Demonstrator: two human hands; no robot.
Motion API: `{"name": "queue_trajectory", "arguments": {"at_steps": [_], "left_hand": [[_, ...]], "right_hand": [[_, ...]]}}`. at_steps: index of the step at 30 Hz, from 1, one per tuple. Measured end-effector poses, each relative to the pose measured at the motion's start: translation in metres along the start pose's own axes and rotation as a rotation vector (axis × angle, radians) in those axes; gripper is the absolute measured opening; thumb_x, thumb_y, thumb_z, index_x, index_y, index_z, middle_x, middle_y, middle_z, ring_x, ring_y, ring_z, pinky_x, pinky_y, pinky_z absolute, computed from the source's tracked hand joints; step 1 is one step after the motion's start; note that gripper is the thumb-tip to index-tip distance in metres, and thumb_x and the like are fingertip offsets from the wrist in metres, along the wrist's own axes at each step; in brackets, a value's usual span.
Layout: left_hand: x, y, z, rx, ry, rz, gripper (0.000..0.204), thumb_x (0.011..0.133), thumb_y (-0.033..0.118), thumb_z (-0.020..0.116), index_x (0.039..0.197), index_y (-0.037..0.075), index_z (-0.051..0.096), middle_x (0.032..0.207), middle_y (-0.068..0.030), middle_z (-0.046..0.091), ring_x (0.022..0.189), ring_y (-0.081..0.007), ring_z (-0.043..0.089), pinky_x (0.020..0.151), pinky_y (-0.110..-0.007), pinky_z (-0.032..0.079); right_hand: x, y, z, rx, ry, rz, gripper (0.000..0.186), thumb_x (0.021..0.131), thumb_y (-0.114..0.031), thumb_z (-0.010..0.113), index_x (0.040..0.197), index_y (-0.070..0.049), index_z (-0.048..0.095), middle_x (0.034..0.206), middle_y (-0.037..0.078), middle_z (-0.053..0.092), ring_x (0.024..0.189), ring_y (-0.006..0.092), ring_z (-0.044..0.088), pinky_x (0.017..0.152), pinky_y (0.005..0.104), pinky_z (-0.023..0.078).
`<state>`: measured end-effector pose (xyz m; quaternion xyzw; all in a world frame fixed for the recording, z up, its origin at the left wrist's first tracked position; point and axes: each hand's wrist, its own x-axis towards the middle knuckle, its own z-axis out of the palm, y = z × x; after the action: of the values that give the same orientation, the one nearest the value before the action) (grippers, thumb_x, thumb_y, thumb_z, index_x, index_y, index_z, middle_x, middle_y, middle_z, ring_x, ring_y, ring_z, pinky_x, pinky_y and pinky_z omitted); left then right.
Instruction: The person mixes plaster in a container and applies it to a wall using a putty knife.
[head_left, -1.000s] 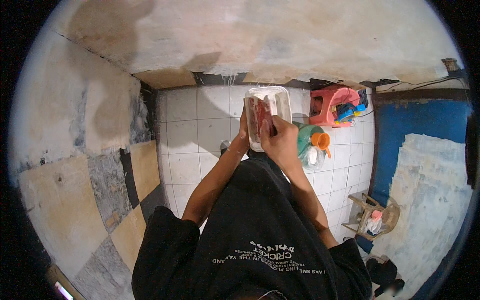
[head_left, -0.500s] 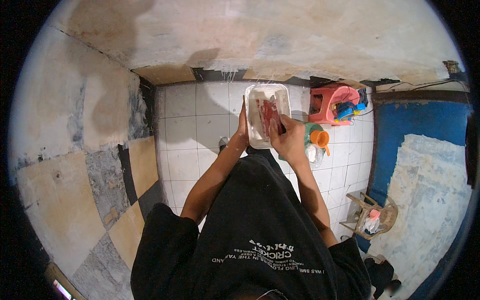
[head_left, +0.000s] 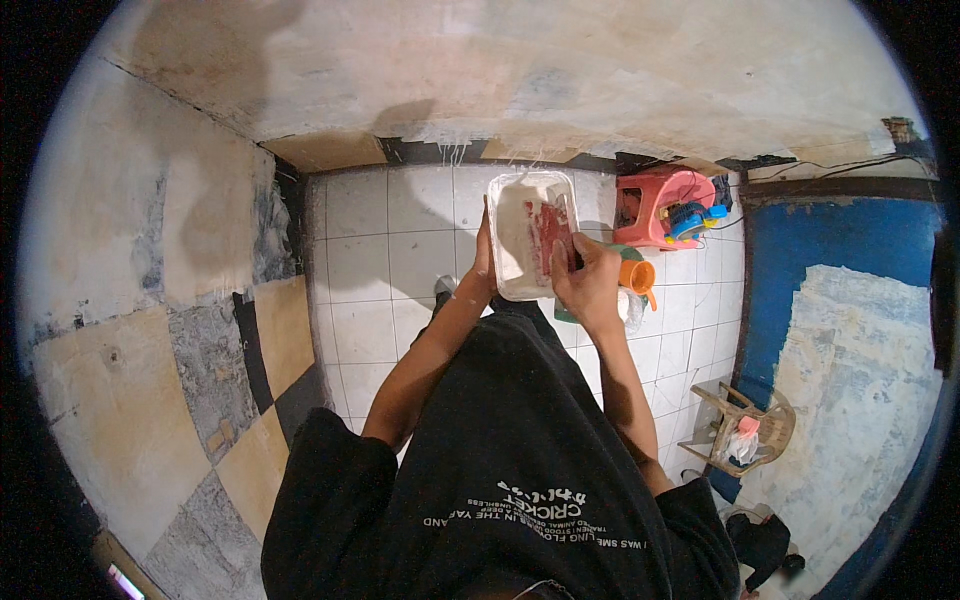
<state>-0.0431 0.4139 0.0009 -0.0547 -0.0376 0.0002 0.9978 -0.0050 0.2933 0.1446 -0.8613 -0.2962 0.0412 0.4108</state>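
A white rectangular tub [head_left: 530,178] smeared with pale paste is held up in front of me. My left hand [head_left: 484,265] supports it along its left side, with the fingers mostly hidden beside and under it. In my right hand [head_left: 592,280] is a flat red spreader [head_left: 553,235], streaked with white paste. Thumb and fingers pinch the spreader's right edge. Its blade lies inside the tub, against or close to the right wall.
A pink plastic stool [head_left: 660,190] with a blue and yellow object [head_left: 690,224] on it stands near the far wall. An orange cup [head_left: 638,277] sits by a green container. Further right is a brown chair [head_left: 765,440]. Patchy plastered walls [head_left: 120,380] enclose the tiled floor [head_left: 360,270].
My right hand has slid the red spreader rightward across the tub toward its right wall. The tub and my left hand have barely shifted.
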Motion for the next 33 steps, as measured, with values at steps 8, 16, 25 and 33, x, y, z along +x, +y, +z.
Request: {"name": "queue_trajectory", "arguments": {"at_steps": [8,16,25,33], "left_hand": [[0.003,0.002,-0.002,0.064,0.064,0.065,0.064,0.095,0.051,0.032,0.138,0.004,0.037,0.136,-0.0170,0.046,0.123,-0.0321,0.048,0.104,-0.048,0.040],[0.005,0.001,-0.008,-0.022,-0.074,0.052,0.065,0.095,0.052,0.032,0.140,0.006,0.036,0.137,-0.0156,0.046,0.122,-0.0318,0.048,0.105,-0.048,0.039],[0.004,0.007,-0.003,0.200,0.138,0.080,0.067,0.095,0.055,0.030,0.141,0.007,0.035,0.140,-0.0148,0.043,0.125,-0.0313,0.046,0.106,-0.048,0.038],[0.004,0.004,-0.013,0.042,-0.033,0.078,0.067,0.095,0.055,0.030,0.142,0.007,0.034,0.141,-0.0153,0.042,0.126,-0.0318,0.046,0.106,-0.048,0.038]], "right_hand": [[0.011,-0.014,0.000,-0.048,0.125,-0.011,0.026,0.080,-0.009,0.063,0.062,0.004,0.049,0.050,0.019,0.045,0.041,0.0212,0.039,0.044,0.0349,0.035],[0.009,-0.011,0.017,0.007,0.064,-0.001,0.025,0.079,-0.007,0.063,0.063,0.004,0.048,0.050,0.018,0.043,0.043,0.0177,0.038,0.044,0.0336,0.035],[0.015,-0.013,0.002,0.000,0.065,0.096,0.020,0.080,-0.008,0.062,0.067,0.005,0.054,0.051,0.014,0.046,0.048,0.0115,0.035,0.046,0.0319,0.035],[0.018,-0.011,0.015,-0.013,0.011,0.077,0.021,0.080,-0.010,0.063,0.068,0.006,0.057,0.054,0.022,0.050,0.042,0.0260,0.048,0.046,0.0367,0.040]]}}
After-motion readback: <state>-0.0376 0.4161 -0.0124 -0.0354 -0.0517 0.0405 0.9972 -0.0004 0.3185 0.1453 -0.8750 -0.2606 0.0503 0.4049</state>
